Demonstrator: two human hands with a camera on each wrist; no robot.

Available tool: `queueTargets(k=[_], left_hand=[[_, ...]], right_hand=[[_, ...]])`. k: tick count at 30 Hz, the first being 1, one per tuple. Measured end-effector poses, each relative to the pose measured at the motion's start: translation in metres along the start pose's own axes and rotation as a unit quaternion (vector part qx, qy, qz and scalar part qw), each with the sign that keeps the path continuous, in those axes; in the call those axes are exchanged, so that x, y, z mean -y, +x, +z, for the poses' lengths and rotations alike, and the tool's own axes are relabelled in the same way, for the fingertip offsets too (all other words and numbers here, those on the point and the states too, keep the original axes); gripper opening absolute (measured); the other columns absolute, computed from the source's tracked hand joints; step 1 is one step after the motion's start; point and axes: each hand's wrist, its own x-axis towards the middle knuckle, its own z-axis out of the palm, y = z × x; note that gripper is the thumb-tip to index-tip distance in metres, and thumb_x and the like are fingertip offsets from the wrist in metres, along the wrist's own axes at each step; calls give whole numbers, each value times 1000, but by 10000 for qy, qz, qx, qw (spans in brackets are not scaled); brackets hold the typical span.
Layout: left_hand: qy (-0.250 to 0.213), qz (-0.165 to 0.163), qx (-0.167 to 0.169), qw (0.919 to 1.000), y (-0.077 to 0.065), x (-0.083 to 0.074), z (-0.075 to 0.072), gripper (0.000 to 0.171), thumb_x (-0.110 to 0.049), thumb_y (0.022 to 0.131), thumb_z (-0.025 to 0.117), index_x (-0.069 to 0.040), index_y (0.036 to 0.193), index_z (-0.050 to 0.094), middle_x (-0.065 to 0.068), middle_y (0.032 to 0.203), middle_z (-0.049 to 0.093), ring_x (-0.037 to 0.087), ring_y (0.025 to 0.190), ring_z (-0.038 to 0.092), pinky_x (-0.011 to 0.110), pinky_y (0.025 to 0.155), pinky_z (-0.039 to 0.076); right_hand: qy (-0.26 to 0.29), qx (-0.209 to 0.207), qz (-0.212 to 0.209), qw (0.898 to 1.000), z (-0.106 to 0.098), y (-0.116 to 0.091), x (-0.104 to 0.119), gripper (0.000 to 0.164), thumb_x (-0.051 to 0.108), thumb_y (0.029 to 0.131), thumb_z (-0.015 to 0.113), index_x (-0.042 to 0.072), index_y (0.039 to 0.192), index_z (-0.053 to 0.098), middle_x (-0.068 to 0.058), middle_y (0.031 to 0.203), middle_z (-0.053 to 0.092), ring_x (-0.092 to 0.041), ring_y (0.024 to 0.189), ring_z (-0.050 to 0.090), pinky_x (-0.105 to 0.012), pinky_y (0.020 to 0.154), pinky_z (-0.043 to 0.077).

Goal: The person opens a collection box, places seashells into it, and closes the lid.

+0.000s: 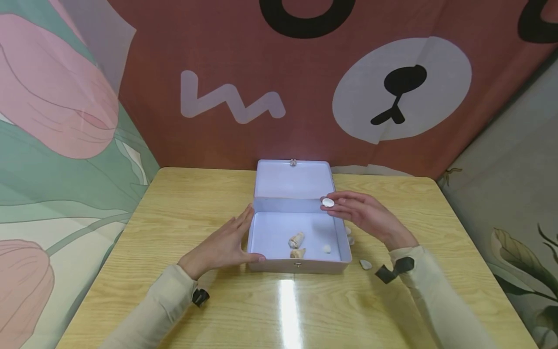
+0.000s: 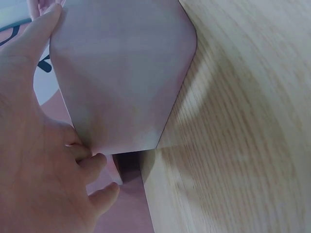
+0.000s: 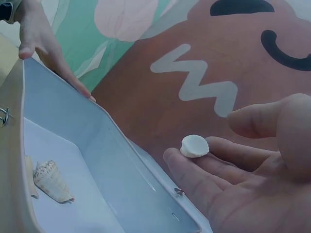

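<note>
A white metal box point(image 1: 298, 265) stands on the table with its lid point(image 1: 293, 178) tipped back. My left hand point(image 1: 222, 245) rests spread along the box's left rim, thumb at the front corner and fingers toward the back. Over the box's right rear side, my right hand point(image 1: 370, 215) carries a small white seashell point(image 3: 195, 146). It lies on the outstretched fingers, and the thumb is apart from it. Inside the box are a spiral seashell point(image 1: 296, 240), a second spiral seashell point(image 1: 298, 253) near the front wall, and a small white shell point(image 1: 327, 248) to the right.
A pale shell piece point(image 1: 365, 264) lies on the wooden table point(image 1: 209, 310) right of the box. A few more shells point(image 1: 350, 239) sit close against the box's right side, partly hidden by it. Behind the table hangs a printed cloth point(image 1: 218, 140).
</note>
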Motion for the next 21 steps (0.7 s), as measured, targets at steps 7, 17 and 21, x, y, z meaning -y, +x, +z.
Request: queueTargets(k=[7, 17, 21], left_hand=[[-7, -40, 18, 10000, 0, -1, 0, 131, -81, 85, 69, -3, 171, 8, 11, 181, -5, 38, 165, 23, 56, 137, 20], [-49, -117, 21, 9999, 0, -3, -1, 132, -82, 84, 70, -3, 171, 8, 10, 181, -5, 41, 165, 22, 58, 136, 22], [-60, -84, 0, 9999, 0, -3, -2, 132, -82, 84, 70, -2, 171, 10, 11, 181, -3, 41, 165, 23, 58, 136, 22]], right_hand=[[-121, 159, 4, 9998, 4, 3, 0, 47, 22, 115, 48, -10, 150, 49, -7, 151, 64, -14, 136, 67, -30, 113, 56], [-161, 399, -83, 9990, 4, 4, 5, 55, 30, 118, 37, -13, 153, 43, -15, 159, 57, -15, 141, 64, -29, 117, 53], [-227, 400, -190, 9988, 0, 0, 6, 53, 27, 119, 36, -14, 152, 43, -13, 158, 59, -14, 141, 64, -28, 117, 53]])
